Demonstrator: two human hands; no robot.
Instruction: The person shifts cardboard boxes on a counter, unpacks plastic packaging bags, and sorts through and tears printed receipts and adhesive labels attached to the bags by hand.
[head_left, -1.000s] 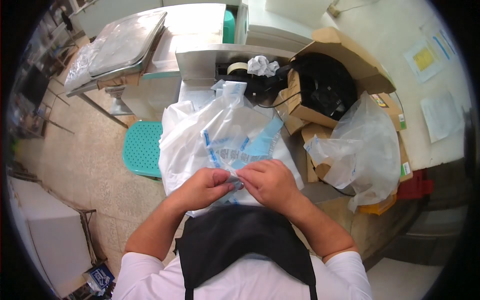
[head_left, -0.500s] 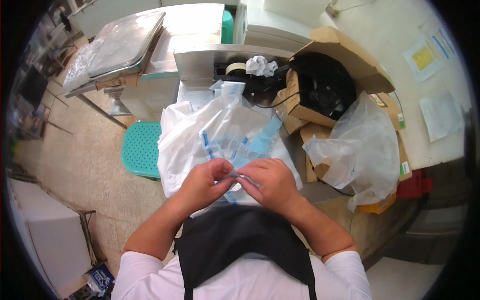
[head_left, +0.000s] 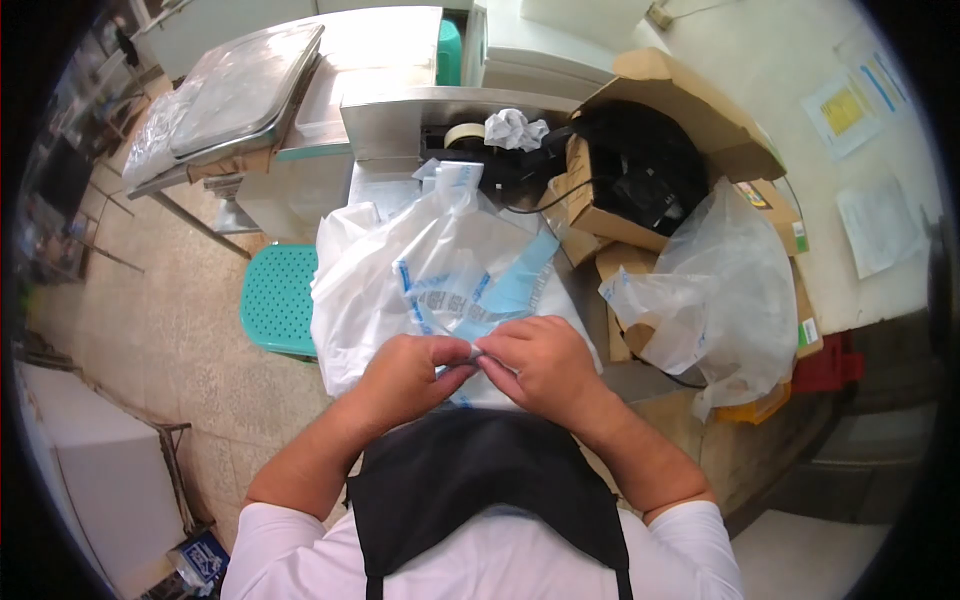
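My left hand (head_left: 410, 378) and my right hand (head_left: 540, 365) meet close in front of the black apron, thumbs and forefingers pinched together. Between the fingertips is a small edge of thin, pale plastic film (head_left: 476, 353); most of it is hidden by the fingers. Just beyond my hands, a light blue strip (head_left: 515, 285) and clear film with blue and grey print (head_left: 440, 298) lie over a large heap of white plastic bags (head_left: 365, 290). Whether the pinched edge belongs to that printed film, I cannot tell.
An open cardboard box (head_left: 630, 215) with a black item inside stands right of the heap, and a translucent plastic bag (head_left: 730, 300) hangs by it. Behind are a tape roll (head_left: 466, 134) and crumpled paper (head_left: 516, 130). A green stool (head_left: 280, 295) and metal trays (head_left: 250, 90) are left.
My left thumb and forefinger have straightened and closed nearer to my right fingertips. More of the grey print beyond my hands now shows. The camera view has shifted slightly.
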